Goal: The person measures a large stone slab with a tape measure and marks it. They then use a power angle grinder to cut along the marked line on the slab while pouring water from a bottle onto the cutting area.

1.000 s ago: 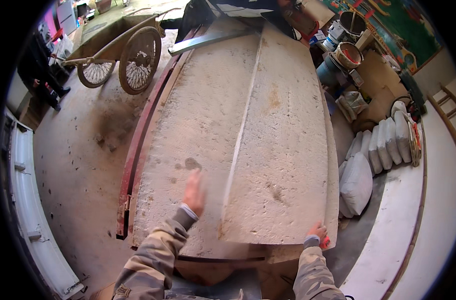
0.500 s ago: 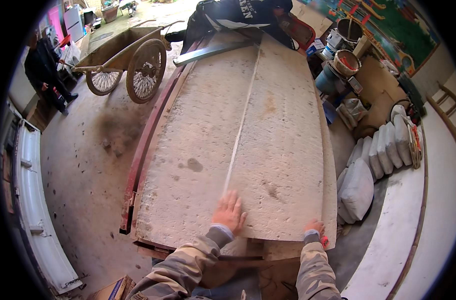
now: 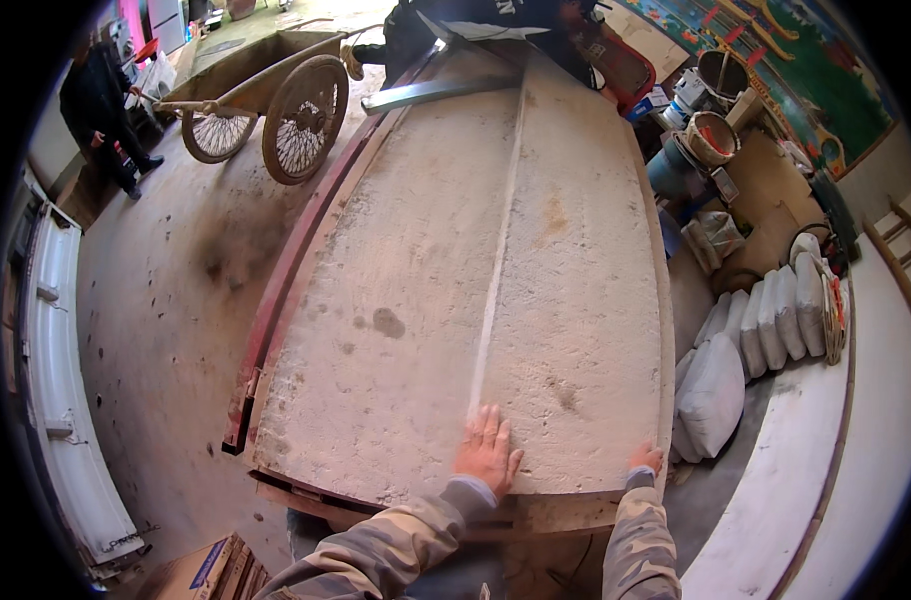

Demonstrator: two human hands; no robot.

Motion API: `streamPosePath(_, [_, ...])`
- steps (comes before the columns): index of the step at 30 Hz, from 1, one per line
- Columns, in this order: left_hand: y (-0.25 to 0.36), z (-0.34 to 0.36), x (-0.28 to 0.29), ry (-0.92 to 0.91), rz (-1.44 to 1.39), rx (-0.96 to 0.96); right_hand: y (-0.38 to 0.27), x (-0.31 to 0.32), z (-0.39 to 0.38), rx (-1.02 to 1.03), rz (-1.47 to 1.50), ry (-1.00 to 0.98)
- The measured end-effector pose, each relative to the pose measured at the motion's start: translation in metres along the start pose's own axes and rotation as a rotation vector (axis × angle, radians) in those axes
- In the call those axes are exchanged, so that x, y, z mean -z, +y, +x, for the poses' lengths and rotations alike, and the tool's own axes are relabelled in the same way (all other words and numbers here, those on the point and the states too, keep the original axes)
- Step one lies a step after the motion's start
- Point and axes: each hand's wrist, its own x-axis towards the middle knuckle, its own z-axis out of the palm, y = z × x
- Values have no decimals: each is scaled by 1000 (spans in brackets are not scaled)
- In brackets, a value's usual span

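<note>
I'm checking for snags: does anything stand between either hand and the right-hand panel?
Nothing visible does. The left hand lies at the near left corner of the right-hand panel, the right hand at its near right corner.

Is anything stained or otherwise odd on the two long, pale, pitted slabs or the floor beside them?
Yes: a roundish dark blotch marks the pale, pitted left slab, and a brownish smear the pale right slab; a blackish patch darkens the brown floor to their left. Each contrasts with lighter surroundings.
</note>
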Motion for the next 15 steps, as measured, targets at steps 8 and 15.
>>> streamPosePath(8, [37,-6,-33,12,-37,84,18,-8,57,126,15,-4])
streamPosePath(15, [11,-2,-14,16,-230,40,-8,-19,69,-12,19,-95])
